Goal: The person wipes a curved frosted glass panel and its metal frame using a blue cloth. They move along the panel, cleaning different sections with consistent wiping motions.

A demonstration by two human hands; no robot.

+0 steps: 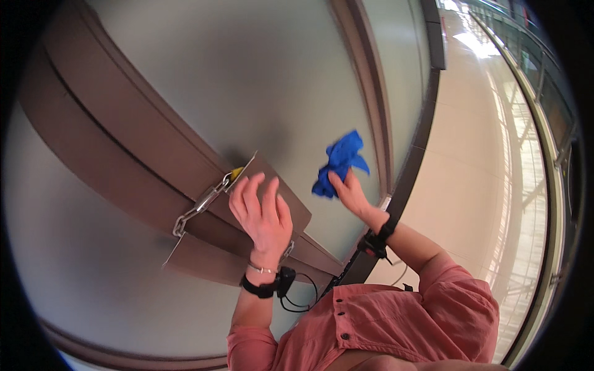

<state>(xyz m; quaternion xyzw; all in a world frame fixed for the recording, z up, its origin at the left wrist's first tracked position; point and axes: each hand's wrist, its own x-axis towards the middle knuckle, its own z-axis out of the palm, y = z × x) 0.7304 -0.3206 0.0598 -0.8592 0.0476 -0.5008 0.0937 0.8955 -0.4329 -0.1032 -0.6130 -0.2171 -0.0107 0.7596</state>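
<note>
A crumpled blue cloth (342, 160) is gripped in my right hand (349, 189), in front of a frosted glass door panel (287, 83). My left hand (263, 211) holds nothing, its fingers spread and slightly bent, before a brown metal plate (283, 190) on the door frame. Whether its fingers touch the plate I cannot tell. Just left of those fingers, a metal chain (204, 200) runs across the gap between two brown door frames, with a yellow padlock (236, 173) at its upper end, partly hidden. A second brown plate (209, 259) lies at the chain's lower end.
A dark base strip (413, 157) borders the glass wall. Beyond it is a shiny beige tiled floor (464, 185), with a metal and glass railing (538, 106) at the far right. Black wrist straps with cables (299, 306) are on both my forearms.
</note>
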